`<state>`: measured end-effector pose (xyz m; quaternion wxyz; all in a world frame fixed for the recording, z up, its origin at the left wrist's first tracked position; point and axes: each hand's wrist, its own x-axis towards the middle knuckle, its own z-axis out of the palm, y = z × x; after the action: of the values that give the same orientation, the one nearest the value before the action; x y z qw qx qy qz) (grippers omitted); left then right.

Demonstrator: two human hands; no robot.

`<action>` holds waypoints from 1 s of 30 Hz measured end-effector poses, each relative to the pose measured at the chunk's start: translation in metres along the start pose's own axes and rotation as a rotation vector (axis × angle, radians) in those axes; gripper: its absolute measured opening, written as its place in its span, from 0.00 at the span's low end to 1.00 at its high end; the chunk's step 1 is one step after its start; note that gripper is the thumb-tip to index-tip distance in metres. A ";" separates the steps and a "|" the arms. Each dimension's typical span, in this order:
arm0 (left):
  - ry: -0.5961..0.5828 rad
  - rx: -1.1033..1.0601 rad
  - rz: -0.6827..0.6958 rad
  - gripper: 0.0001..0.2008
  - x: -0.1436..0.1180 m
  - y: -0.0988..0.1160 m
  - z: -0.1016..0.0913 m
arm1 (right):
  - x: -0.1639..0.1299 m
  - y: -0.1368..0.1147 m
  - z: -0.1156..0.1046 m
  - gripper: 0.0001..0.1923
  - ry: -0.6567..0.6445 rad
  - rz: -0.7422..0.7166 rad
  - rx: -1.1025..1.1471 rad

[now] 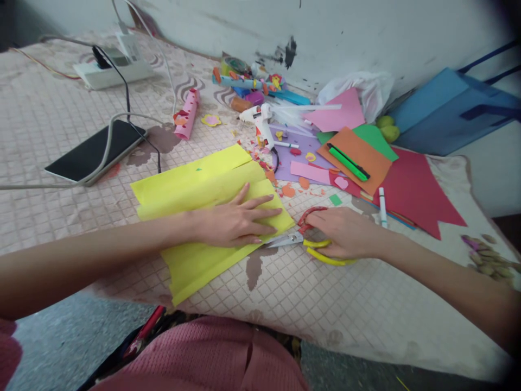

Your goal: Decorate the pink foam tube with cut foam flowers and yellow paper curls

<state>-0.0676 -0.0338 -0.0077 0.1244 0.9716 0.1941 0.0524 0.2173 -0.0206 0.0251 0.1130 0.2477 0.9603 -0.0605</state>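
Note:
A sheet of yellow paper with fold lines across it lies on the patterned tablecloth in front of me. My left hand rests flat on it, fingers spread, pressing near its right side. In my right hand is a pair of scissors with one red and one yellow handle loop. Their blades point left and meet the paper's lower right edge, close to my left fingertips. How far the blades reach under or over the paper is hard to tell.
Behind the paper are a glue gun, paper scraps and a pink paper roll. Coloured sheets, a green cutter and a white marker lie to the right. At left are a tablet-like device, cables and a power strip. A blue bag stands back right.

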 end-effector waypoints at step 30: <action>0.001 -0.021 -0.012 0.20 -0.004 -0.003 0.010 | 0.001 -0.006 0.000 0.16 0.037 -0.028 -0.064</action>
<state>-0.0707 -0.0351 -0.0186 0.1347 0.9691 0.1995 0.0542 0.2133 -0.0258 0.0249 0.1021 0.2316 0.9671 -0.0265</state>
